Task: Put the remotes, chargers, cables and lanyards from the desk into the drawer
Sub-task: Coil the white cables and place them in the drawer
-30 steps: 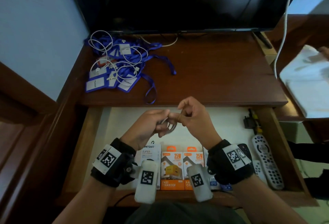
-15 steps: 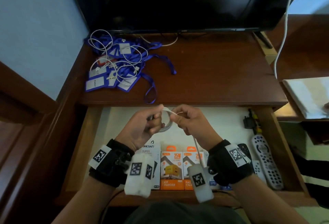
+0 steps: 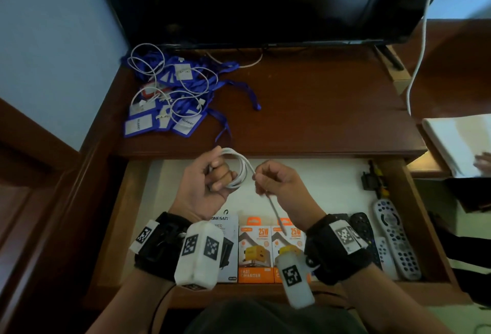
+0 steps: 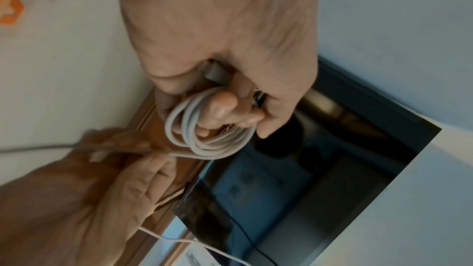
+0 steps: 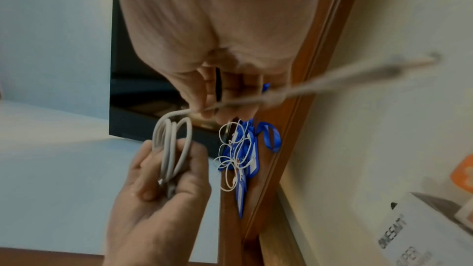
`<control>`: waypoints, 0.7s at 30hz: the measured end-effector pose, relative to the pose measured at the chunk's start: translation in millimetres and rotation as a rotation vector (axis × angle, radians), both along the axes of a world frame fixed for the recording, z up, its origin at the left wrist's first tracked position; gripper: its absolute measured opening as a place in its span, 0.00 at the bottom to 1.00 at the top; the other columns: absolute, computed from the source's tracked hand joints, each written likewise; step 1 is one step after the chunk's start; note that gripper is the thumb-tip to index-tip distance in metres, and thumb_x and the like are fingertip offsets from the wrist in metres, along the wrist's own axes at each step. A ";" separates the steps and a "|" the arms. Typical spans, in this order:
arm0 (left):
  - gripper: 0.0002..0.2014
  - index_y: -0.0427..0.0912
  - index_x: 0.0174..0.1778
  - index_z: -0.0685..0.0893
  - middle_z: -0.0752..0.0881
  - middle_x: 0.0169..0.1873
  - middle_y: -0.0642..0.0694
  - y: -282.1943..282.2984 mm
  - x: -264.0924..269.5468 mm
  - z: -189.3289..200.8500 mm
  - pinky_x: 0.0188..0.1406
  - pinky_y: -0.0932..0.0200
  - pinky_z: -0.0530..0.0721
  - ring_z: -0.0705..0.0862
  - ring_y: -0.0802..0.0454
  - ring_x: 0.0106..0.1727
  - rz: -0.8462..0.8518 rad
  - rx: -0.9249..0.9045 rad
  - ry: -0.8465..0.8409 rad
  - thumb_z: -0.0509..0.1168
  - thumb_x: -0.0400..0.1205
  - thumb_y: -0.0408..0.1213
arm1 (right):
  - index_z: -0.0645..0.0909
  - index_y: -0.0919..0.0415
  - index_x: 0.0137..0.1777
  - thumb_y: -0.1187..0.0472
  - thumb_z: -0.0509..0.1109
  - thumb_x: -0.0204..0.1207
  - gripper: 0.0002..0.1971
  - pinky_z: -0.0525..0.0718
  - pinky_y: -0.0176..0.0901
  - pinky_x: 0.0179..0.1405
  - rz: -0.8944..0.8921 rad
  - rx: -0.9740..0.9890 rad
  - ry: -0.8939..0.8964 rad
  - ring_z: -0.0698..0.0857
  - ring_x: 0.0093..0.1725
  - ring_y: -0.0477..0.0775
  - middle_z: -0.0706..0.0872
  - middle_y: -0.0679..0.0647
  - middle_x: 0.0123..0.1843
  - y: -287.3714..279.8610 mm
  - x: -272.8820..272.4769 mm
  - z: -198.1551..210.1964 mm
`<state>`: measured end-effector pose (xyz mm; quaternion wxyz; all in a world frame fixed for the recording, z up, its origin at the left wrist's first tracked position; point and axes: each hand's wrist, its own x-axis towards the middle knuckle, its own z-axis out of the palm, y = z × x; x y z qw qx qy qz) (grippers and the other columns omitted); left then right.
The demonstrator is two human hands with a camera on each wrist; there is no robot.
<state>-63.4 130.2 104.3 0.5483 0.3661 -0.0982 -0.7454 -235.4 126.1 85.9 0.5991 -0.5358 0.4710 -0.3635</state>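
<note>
Over the open drawer, my left hand holds a coiled white cable looped around its fingers; the same coil shows in the left wrist view. My right hand pinches the cable's loose tail, which hangs blurred toward the charger boxes. In the right wrist view the tail runs from the coil through my right fingers. A heap of blue lanyards tangled with thin white cables lies on the desk's far left. Remotes lie at the drawer's right.
A dark television stands at the back of the wooden desk. A black adapter sits in the drawer's far right corner. A white cord hangs at the right. Another person's hand rests on white paper there.
The coil has grown around my left fingers as my right hand wound the cable. The right hand has dropped lower, and the loose tail is shorter. The paper at right has shifted.
</note>
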 end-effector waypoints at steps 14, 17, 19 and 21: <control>0.17 0.44 0.26 0.67 0.61 0.14 0.50 3.4 -16.6 3.0 0.40 0.58 0.74 0.64 0.55 0.17 0.096 -0.015 -0.011 0.62 0.79 0.40 | 0.88 0.72 0.48 0.70 0.69 0.78 0.07 0.90 0.47 0.44 -0.151 0.088 -0.043 0.91 0.38 0.62 0.90 0.67 0.41 4.2 17.1 9.9; 0.17 0.43 0.27 0.66 0.61 0.16 0.49 3.3 -20.1 3.9 0.38 0.57 0.74 0.65 0.53 0.21 0.064 -0.057 -0.123 0.62 0.79 0.43 | 0.88 0.74 0.48 0.65 0.69 0.79 0.10 0.89 0.50 0.53 -0.163 0.147 -0.144 0.90 0.45 0.64 0.90 0.68 0.44 6.5 20.8 18.4; 0.17 0.42 0.28 0.67 0.64 0.18 0.47 2.6 -22.4 5.2 0.39 0.55 0.73 0.67 0.51 0.24 0.041 -0.095 -0.195 0.63 0.77 0.45 | 0.89 0.73 0.47 0.65 0.71 0.78 0.10 0.88 0.49 0.54 -0.183 0.133 -0.144 0.90 0.46 0.63 0.91 0.67 0.44 6.7 22.3 21.3; 0.15 0.41 0.29 0.71 0.66 0.21 0.46 2.4 -25.6 7.4 0.40 0.53 0.72 0.70 0.51 0.26 0.049 -0.131 -0.239 0.63 0.78 0.44 | 0.89 0.71 0.48 0.65 0.72 0.77 0.08 0.89 0.49 0.53 -0.236 0.094 -0.111 0.89 0.46 0.63 0.91 0.66 0.43 5.9 22.9 22.0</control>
